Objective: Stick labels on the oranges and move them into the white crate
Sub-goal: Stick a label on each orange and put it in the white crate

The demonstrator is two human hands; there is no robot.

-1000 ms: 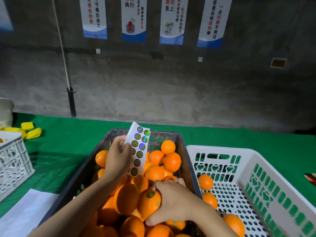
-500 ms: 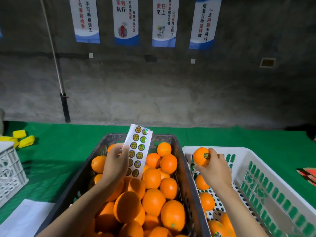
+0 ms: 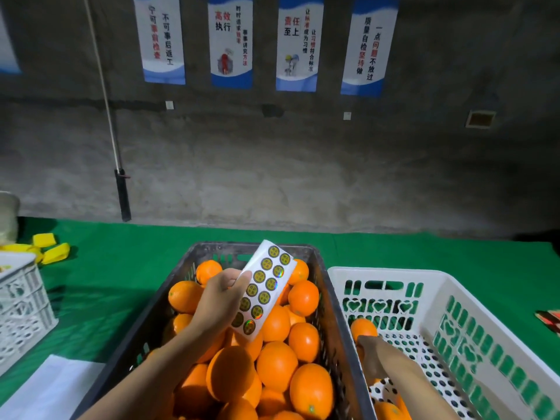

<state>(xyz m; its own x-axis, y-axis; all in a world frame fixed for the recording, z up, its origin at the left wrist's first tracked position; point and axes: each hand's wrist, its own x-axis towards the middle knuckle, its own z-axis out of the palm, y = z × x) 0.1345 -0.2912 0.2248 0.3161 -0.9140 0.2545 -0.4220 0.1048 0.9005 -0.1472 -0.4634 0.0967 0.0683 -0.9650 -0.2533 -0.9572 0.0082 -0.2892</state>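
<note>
Holding the label sheet (image 3: 266, 286) above the dark crate (image 3: 224, 248) of oranges (image 3: 275, 362), the left hand (image 3: 218, 301) pinches its edge; the right hand (image 3: 374, 357) is low in the white crate (image 3: 394, 272) at right, and whether it grips anything cannot be told.

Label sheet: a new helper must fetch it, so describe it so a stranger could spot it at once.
On the green-covered table stands a dark crate heaped with oranges. Above it, the left hand holds the label sheet, a tilted white strip. Unlike everything round it, it is flat and carries two rows of round, shiny stickers.
</note>
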